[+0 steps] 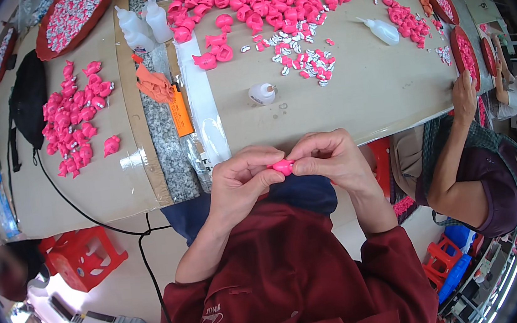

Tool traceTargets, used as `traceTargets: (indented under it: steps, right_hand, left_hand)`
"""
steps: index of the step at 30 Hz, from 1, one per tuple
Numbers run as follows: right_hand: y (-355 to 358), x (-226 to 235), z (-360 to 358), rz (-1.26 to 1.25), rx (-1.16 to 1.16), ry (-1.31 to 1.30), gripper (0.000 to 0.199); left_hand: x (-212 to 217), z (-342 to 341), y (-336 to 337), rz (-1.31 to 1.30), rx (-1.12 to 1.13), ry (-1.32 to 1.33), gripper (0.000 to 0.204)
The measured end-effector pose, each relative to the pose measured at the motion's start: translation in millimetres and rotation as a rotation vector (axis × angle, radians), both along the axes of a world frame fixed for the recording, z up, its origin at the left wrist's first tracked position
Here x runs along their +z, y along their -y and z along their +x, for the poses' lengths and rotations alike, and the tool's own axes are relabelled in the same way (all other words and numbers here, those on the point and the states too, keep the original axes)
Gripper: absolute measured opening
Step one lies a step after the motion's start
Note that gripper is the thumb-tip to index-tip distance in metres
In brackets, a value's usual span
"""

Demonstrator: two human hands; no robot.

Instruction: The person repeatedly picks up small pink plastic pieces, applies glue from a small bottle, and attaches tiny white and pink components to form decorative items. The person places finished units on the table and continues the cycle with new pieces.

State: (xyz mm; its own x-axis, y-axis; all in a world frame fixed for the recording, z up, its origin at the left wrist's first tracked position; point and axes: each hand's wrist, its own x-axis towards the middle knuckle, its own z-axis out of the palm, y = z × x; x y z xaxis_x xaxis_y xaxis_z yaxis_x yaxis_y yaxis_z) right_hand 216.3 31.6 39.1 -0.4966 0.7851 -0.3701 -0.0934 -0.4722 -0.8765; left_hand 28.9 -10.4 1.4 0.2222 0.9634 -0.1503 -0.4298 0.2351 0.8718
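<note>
the left hand (241, 179) and the right hand (332, 159) both pinch one small pink toy (284, 167), with the fingers close together. the toy is held up just off the near edge of the bench (359, 97). it looks like the person is pressing or fixing a small part on it, but the fingers hide too much to be sure. the next move seems to call for a steady hold and a soft push. a small bottle (262, 94) is in from the near edge and could get bumped by a hand reaching past it. behind it, little white and pink bits (309, 63) and a heap of hollow pink pieces (254, 1) lie toward the far edge. more pink toys (71, 115) sit in a bunch near the left edge, with an orange cloth (154, 84) between bunch and heap.
</note>
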Motion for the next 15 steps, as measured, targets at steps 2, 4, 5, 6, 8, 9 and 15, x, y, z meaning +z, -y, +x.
traceTargets:
  steps: [2, 4, 5, 6, 8, 9, 15]
  right_hand:
    - [2, -1, -2, -0.05, -0.016, -0.018, 0.012]
    - [5, -6, -2, -0.057, -0.028, -0.021, 0.011]
    - [7, -8, -3, -0.026, -0.046, -0.029, 0.01]
    - [10, -11, -4, 0.004, -0.065, -0.037, 0.01]
    - [16, -14, -7, 0.061, -0.106, -0.023, 0.009]
    - [18, -14, -9, 0.087, -0.129, 0.0, 0.009]
    - [27, -24, -17, 0.19, -0.213, 0.076, 0.006]
  left_hand:
    - [-1, -1, 1, 0.019, 0.006, 0.0, 0.022]
    - [-3, -1, 2, 0.039, 0.012, -0.002, 0.022]
    - [-4, -1, 3, 0.048, 0.017, -0.008, 0.022]
    - [-5, 0, 4, 0.057, 0.022, -0.013, 0.022]
    - [-2, 1, 5, 0.047, 0.049, -0.05, 0.021]
    - [-1, 2, 5, 0.043, 0.061, -0.069, 0.021]
    - [3, 5, 11, 0.025, 0.135, -0.179, 0.018]
